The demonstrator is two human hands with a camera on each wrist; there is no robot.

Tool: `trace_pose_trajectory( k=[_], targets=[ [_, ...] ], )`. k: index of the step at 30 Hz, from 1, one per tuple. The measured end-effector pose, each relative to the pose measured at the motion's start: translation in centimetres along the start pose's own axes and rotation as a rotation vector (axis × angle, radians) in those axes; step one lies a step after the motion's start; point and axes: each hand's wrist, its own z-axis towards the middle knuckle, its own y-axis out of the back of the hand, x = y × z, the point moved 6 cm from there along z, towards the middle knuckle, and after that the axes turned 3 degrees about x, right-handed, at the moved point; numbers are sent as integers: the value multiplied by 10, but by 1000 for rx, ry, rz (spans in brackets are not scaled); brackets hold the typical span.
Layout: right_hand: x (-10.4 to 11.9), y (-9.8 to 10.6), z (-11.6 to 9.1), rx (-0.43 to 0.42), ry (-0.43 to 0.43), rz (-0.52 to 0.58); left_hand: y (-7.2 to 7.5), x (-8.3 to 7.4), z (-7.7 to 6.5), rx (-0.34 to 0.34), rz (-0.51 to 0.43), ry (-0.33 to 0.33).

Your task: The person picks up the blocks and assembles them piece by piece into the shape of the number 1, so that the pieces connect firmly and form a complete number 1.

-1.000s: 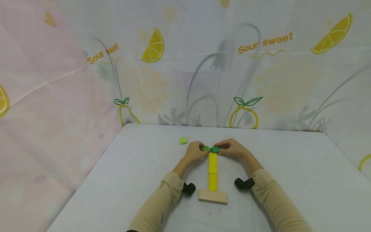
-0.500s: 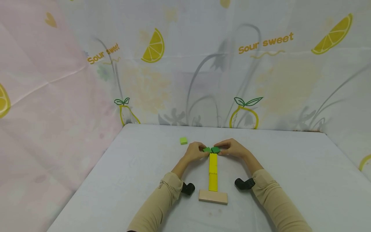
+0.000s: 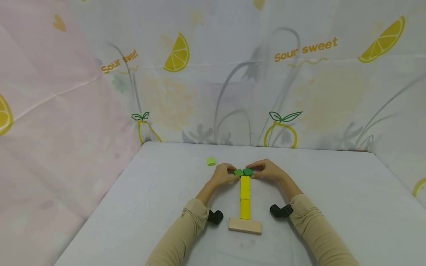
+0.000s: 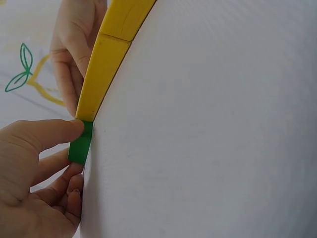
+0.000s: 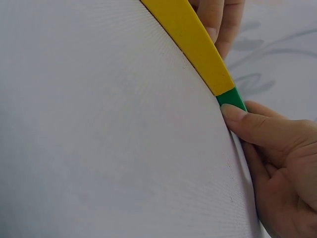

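Observation:
Two yellow blocks (image 3: 244, 187) lie end to end in a line on the white table. At their far end sit two small green blocks, side by side. My left hand (image 3: 223, 173) pinches the left green block (image 3: 238, 172) between thumb and fingers; in the left wrist view this green block (image 4: 80, 144) meets the yellow end. My right hand (image 3: 269, 170) pinches the darker right green block (image 3: 247, 172), and the right wrist view has the thumb on that green block (image 5: 231, 98) right at the yellow block's end. Across the near end lies a plain wooden block (image 3: 244, 225).
A light green block (image 3: 211, 161) lies on the table (image 3: 149, 207) beyond my left hand. Black wrist cameras hang by both cuffs, the left camera (image 3: 215, 217) and the right camera (image 3: 281, 211) flanking the yellow line. A printed cloth backdrop (image 3: 233, 74) rises behind the table.
My left hand has shifted the left green block slightly right, closer to the darker one. The right hand stays in place on its block.

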Motion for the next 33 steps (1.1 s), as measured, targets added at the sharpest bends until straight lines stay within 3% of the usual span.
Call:
trace_pose_trajectory(
  k=[33],
  targets=[
    [3,-2,-1,-9,1,-28,1,1,1,12,-20,44]
  ],
)
